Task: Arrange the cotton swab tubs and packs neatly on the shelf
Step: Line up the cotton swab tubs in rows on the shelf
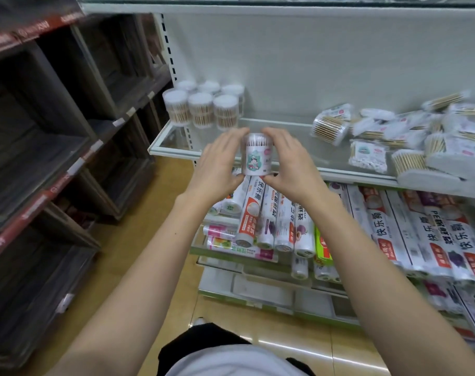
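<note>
Clear plastic marks the tub (pixel 255 156) we hold upright between both hands, just in front of the glass shelf (pixel 285 126). Our left hand (pixel 220 165) and right hand (pixel 287 164) each wrap it with curled fingers, thumbs under its base. At the shelf's left end, six tubs (pixel 203 104) already stand upright in a tidy block, so we judge that part done. To the right, a heap of packs and tipped tubs (pixel 409 137) lies jumbled and overlapping. Most of the sorting seems left to do; this tub likely goes beside the block.
</note>
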The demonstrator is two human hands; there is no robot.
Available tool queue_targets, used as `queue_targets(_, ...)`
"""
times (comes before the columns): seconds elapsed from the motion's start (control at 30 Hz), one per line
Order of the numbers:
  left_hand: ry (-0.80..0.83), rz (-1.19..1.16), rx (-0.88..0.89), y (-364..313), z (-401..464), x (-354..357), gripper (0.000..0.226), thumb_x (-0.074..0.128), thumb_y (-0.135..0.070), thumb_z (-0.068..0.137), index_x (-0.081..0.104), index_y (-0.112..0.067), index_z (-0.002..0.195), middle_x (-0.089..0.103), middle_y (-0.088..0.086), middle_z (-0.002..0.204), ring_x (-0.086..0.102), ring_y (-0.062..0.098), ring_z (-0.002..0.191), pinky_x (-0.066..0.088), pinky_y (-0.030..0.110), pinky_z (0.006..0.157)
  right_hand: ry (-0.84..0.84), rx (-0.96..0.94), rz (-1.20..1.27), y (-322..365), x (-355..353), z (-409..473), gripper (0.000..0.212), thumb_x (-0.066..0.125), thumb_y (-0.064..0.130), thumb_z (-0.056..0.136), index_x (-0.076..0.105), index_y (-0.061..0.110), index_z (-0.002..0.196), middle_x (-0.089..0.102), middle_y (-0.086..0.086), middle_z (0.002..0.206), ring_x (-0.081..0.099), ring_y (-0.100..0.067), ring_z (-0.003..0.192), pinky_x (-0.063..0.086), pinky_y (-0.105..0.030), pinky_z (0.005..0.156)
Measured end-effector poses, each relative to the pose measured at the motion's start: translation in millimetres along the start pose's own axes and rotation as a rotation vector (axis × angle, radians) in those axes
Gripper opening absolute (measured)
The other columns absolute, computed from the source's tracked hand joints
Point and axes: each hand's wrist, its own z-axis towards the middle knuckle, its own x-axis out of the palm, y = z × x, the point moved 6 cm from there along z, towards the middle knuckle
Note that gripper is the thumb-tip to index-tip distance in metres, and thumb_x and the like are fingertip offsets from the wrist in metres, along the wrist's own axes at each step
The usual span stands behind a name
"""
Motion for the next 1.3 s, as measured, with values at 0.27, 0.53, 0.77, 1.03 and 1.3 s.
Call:
queue_targets(0.27,-0.046,0.063,0.062,-4,4,2,0.084,0.080,-0.030,0.077,0.036,-0.022,0.148,0.043,-0.004,0.150,0.035,0.015,0.141,0.030,0.036,0.110,-0.007,0.000,-0.032,-11,-7,-3,0.088,0.079,0.021,0.072,0.033,0.020,0.147,0.044,-0.001,0.147,0.047,-0.025,0.130,0.042,-0.049,0.105)
queue_targets(0.53,-0.052,0.097,0.114,-12,10,4,0.083,0.079,-0.040,0.076,0.038,-0.022,0.147,0.046,-0.006,0.147,0.039,0.015,0.137,0.035,0.037,0.104,-0.026,0.006,-0.063,-18,-13,-9,0.086,0.074,0.023,0.072,0.033,0.018,0.147,0.045,-0.002,0.145,0.047,-0.025,0.129,0.042,-0.048,0.105)
queue_targets(0.77,-0.060,0.085,0.128,-18,11,8,0.084,0.080,-0.039,0.076,0.039,-0.020,0.146,0.048,-0.003,0.147,0.040,0.015,0.137,0.035,0.037,0.103,-0.038,-0.012,-0.098,-22,-18,-13,0.087,0.079,0.025,0.070,0.036,0.016,0.146,0.047,-0.003,0.140,0.049,-0.026,0.124,0.045,-0.046,0.101)
queue_targets(1.03,-0.044,0.003,0.101,-13,15,8,0.086,0.079,-0.040,0.075,0.037,-0.022,0.148,0.046,-0.005,0.148,0.041,0.016,0.135,0.033,0.034,0.104,-0.053,-0.033,-0.031,-22,-23,-15,0.095,0.079,0.027,0.069,0.033,0.024,0.152,0.043,0.000,0.141,0.047,-0.023,0.124,0.048,-0.047,0.098)
queue_targets(1.3,-0.021,-0.119,0.041,-9,19,9,0.087,0.081,-0.032,0.073,0.034,-0.025,0.146,0.047,-0.006,0.145,0.042,0.012,0.134,0.034,0.035,0.106,-0.083,-0.040,0.026,-11,-28,-14,0.086,0.076,0.031,0.073,0.036,0.019,0.149,0.046,0.001,0.140,0.050,-0.016,0.112,0.048,-0.041,0.097)
